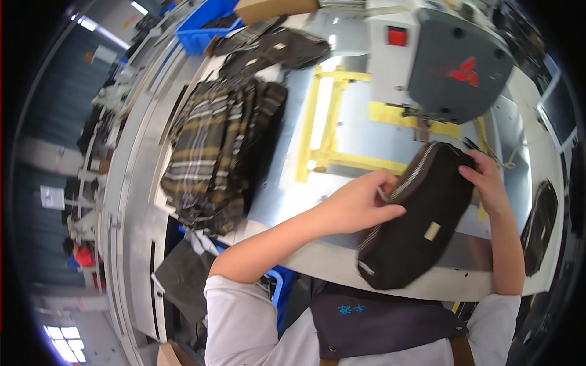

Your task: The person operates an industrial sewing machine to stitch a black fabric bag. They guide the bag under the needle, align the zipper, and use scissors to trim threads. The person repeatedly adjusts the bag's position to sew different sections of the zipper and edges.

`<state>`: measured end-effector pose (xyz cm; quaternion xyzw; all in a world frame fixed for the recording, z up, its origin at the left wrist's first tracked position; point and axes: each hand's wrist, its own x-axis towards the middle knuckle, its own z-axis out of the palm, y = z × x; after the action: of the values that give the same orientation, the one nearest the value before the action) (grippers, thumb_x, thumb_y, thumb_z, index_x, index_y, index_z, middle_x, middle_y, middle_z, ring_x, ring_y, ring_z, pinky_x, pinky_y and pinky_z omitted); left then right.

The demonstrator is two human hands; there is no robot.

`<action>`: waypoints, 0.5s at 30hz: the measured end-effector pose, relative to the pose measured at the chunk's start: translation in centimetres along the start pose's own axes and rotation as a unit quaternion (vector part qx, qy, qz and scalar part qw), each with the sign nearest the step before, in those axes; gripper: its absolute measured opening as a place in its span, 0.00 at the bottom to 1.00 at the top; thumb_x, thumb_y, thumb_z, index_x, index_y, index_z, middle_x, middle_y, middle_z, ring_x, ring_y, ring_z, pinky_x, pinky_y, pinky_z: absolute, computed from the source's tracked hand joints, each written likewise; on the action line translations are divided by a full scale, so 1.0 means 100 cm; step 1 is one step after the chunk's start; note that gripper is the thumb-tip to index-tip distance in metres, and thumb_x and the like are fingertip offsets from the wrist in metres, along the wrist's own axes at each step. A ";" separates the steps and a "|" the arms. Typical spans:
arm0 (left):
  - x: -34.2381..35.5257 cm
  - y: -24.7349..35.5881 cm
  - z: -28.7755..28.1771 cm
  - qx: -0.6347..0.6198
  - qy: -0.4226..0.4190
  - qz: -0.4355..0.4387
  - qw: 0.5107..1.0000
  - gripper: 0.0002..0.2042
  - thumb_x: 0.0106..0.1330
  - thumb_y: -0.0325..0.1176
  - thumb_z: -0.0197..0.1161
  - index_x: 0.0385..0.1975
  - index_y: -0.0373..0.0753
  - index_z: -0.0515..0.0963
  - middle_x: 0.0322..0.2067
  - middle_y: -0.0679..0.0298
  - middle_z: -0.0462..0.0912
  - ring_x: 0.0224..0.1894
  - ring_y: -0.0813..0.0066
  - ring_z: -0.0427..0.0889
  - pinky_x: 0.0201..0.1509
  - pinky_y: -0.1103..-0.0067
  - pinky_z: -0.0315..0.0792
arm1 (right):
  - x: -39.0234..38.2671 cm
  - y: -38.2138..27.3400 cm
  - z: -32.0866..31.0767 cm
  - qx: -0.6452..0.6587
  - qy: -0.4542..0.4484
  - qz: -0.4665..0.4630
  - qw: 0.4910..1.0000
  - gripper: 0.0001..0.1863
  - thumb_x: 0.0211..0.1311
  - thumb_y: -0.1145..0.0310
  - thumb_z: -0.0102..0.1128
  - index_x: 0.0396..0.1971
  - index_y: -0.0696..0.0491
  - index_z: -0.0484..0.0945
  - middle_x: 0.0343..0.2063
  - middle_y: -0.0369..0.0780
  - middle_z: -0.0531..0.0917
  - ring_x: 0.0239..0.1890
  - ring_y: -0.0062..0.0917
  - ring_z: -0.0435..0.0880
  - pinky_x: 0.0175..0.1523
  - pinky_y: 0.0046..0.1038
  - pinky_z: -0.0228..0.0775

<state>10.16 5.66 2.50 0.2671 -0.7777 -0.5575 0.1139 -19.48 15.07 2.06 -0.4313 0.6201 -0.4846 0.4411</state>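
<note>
A dark brown zippered pouch with a silver metal zipper along its left edge and a small cream label is held tilted over the table's front edge. My left hand grips its zippered side, the thumb lying along the dark fabric and the fingertips partly hidden. At the pouch's upper right end, my right hand pinches the corner. Just beyond the pouch stands the grey head of a sewing machine, its needle area close to the pouch's top.
Left of the work surface lies a pile of plaid fabric pieces. Behind it are more dark pouch pieces and a blue bin. Yellow tape marks the metal plate. Another dark pouch rests at the right edge.
</note>
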 end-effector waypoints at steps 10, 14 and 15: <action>0.021 0.010 0.019 0.184 0.235 0.282 0.912 0.23 0.51 0.38 0.71 0.46 0.37 0.74 0.45 0.57 0.75 0.42 0.56 0.78 0.47 0.66 0.73 | 0.027 0.004 0.056 -0.267 -0.092 -0.126 0.951 0.14 0.56 0.73 0.58 0.42 0.59 0.76 0.38 0.40 0.81 0.45 0.25 0.78 0.53 0.25 0.66; -0.039 -0.004 0.027 0.193 0.276 0.306 0.891 0.20 0.52 0.34 0.70 0.45 0.40 0.75 0.44 0.62 0.78 0.43 0.61 0.78 0.53 0.65 0.71 | 0.016 0.014 0.063 -0.349 -0.020 -0.255 0.902 0.13 0.61 0.74 0.54 0.46 0.58 0.75 0.47 0.42 0.78 0.51 0.29 0.75 0.60 0.27 0.62; -0.059 -0.011 0.027 0.191 0.288 0.298 0.890 0.20 0.52 0.33 0.70 0.45 0.40 0.75 0.45 0.62 0.78 0.44 0.61 0.78 0.54 0.66 0.71 | 0.001 0.000 0.062 -0.366 0.028 -0.296 0.882 0.14 0.62 0.74 0.53 0.48 0.59 0.75 0.49 0.43 0.77 0.53 0.30 0.75 0.61 0.28 0.61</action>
<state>14.07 10.78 1.27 0.1880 -0.8455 -0.2363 0.4404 -13.51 13.62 1.21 -0.7117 0.6088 -0.3433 0.0704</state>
